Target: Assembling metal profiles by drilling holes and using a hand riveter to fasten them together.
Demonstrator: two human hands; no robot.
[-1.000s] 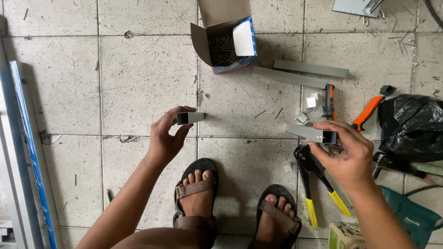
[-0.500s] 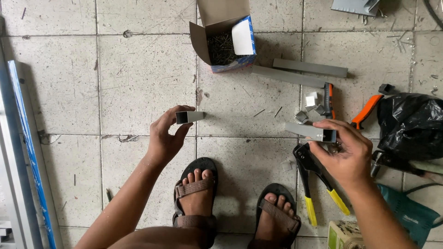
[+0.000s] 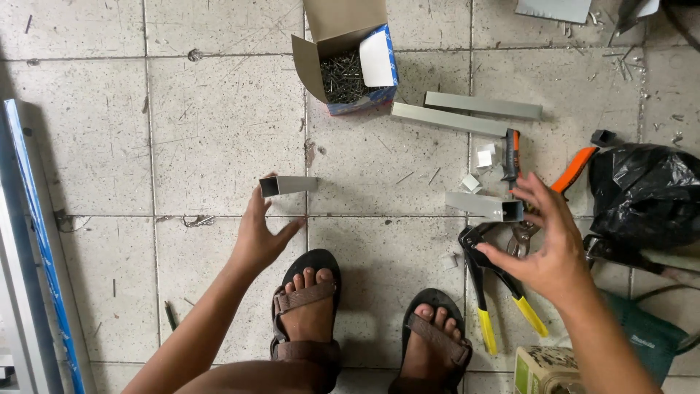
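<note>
Now | left hand (image 3: 259, 237) open, fingertips at short grey tube (image 3: 287, 185) | right hand (image 3: 543, 244) open, beside second tube (image 3: 484, 206) | tiled floor (image 3: 182, 131)

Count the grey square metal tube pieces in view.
4. One short tube by the left hand, one short tube by the right hand, two long tubes beside the screw box. More may be hidden.
</note>
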